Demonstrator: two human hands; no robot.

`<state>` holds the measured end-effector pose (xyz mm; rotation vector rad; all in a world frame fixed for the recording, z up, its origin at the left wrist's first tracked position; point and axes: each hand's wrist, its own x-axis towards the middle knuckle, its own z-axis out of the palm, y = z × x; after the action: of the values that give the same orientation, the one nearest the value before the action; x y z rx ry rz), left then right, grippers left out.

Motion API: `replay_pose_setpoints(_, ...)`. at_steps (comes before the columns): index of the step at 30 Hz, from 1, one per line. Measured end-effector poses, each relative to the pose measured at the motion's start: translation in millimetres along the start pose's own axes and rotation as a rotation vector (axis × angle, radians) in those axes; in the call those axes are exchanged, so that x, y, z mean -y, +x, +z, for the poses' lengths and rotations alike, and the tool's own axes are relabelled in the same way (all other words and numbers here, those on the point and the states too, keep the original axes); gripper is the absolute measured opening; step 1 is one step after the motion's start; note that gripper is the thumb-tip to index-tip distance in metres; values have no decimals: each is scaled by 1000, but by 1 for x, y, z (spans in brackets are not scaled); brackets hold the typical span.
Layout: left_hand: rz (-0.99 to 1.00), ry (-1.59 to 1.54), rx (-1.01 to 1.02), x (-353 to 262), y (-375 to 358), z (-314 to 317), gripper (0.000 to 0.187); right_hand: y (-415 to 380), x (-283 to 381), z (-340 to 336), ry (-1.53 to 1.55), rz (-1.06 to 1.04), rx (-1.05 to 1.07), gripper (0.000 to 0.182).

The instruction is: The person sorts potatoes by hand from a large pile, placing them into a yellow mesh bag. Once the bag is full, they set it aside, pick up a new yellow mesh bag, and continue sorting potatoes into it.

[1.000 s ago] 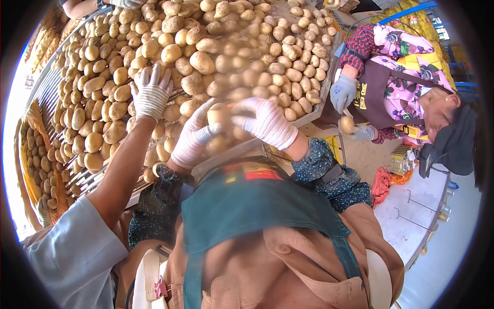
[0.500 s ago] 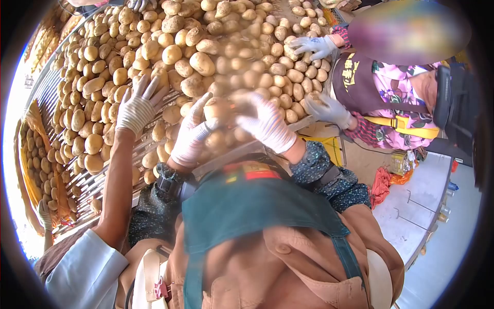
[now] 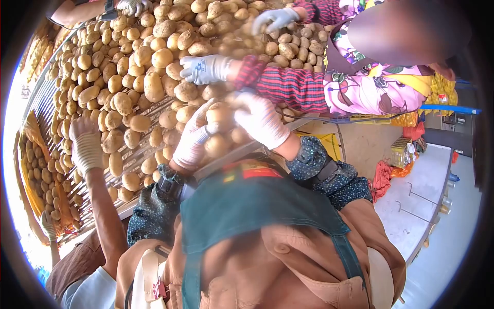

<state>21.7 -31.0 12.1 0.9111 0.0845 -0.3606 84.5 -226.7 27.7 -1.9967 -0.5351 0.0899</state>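
Note:
Many potatoes lie on a slatted metal rack in front of me. My left hand, in a striped white glove, has its thumb and fingers spread beside a large potato. On the other side of that potato is my right hand, gloved alike, partly blurred, its fingertips hard to make out. More potatoes lie just below, between my two hands.
A co-worker's gloved hand and striped sleeve reach across just beyond my hands. Another co-worker's hand is on the left. The rack's metal edge runs before me; a white table stands right.
The co-worker on the right has leaned in and reached leftward over the potatoes. The left co-worker's hand has moved further left. My own hands have stayed nearly in place around the potato.

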Motion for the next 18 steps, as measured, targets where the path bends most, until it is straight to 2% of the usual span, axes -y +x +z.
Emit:
replay_pose_setpoints(2,1,-30,-17,-4,2,0,75,-1,2,1,140,34,-10,13)
replay_pose_setpoints(5,17,1,10,0,8,-7,74,-5,17,-6,134,-46,-44,15)
replay_pose_setpoints(8,19,80,-53,2,11,-2,77,-2,22,-17,21,-152,34,18)
replay_pose_setpoints(9,27,84,-32,1,10,-2,76,-2,18,-18,-80,-240,29,17)
replay_pose_setpoints(12,47,118,5,-7,7,-5,76,0,12,-20,-229,-284,90,16)
replay_pose_setpoints(15,38,160,-5,-11,6,-5,79,7,14,-25,-299,-275,194,20)
replay_pose_setpoints(18,-4,151,-27,-16,5,1,80,10,15,-27,-312,-157,234,21)
